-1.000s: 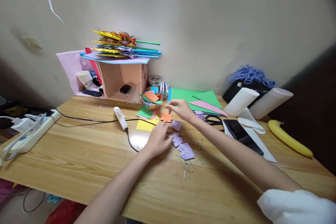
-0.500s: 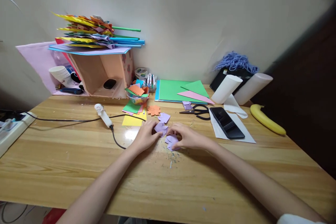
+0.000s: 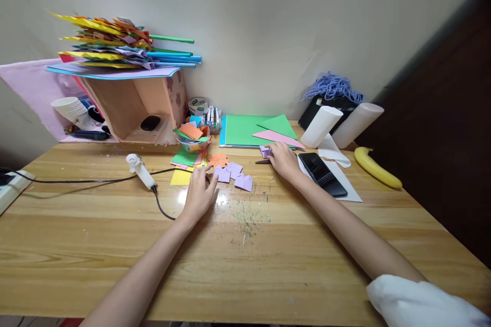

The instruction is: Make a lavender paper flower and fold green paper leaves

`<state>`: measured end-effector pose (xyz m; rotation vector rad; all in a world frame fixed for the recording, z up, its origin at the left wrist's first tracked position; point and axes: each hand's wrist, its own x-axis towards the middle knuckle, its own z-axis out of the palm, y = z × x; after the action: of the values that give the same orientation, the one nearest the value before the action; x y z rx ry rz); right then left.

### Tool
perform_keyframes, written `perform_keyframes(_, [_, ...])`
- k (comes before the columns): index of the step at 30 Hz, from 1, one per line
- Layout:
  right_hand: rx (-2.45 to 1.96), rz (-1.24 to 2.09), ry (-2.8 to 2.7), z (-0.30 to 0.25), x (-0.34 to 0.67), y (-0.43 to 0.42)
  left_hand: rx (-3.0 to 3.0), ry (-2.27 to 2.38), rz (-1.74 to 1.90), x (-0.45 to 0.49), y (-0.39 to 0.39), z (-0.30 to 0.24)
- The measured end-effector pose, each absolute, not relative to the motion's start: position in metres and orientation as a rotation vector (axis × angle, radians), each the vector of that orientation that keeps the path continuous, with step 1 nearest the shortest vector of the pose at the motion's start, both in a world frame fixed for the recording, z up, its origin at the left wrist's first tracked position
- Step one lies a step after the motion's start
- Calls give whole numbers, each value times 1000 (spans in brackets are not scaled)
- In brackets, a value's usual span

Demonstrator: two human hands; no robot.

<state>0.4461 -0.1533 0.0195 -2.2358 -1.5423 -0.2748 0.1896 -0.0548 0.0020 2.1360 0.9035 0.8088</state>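
My left hand point(image 3: 198, 196) rests on the desk with fingers spread and nothing held, its fingertips beside a group of folded purple paper pieces. In this group one purple piece point(image 3: 221, 174) lies closest to the hand, another purple piece point(image 3: 234, 169) touches it on the right, and a third purple piece point(image 3: 244, 182) lies nearer to me. My right hand point(image 3: 283, 161) reaches over the scissors point(image 3: 262, 162), hiding most of them. Its fingertips and thumb close on a folded purple paper point(image 3: 264, 152) that lies by the green sheets.
Behind the purple pieces lies an orange paper flower point(image 3: 218, 160). A bowl of paper scraps point(image 3: 194, 142), green sheets point(image 3: 241, 133), a phone point(image 3: 322, 174), a banana point(image 3: 376, 167) and paper rolls point(image 3: 321, 126) stand around. A corded white device point(image 3: 140, 170) lies left.
My right hand has left the purple pieces and moved away from me to the right, to the folded purple paper by the scissors. My left hand has let go and drawn back left.
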Motion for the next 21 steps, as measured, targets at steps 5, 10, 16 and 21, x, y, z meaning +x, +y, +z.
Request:
perform_keyframes(5, [-2214, -233, -1587, 18, 460, -151, 2147, 873, 842, 188, -56, 6])
perform_keyframes(10, [-1803, -128, -1787, 40, 420, -155, 2020, 806, 862, 189, -60, 13])
perform_keyframes(16, [-1445, 76, -1986, 52, 350, -156, 1712, 689, 813, 183, -72, 30])
perform_keyframes(21, [-1285, 152, -2083, 51, 311, -143, 1787, 742, 907, 144, -77, 37])
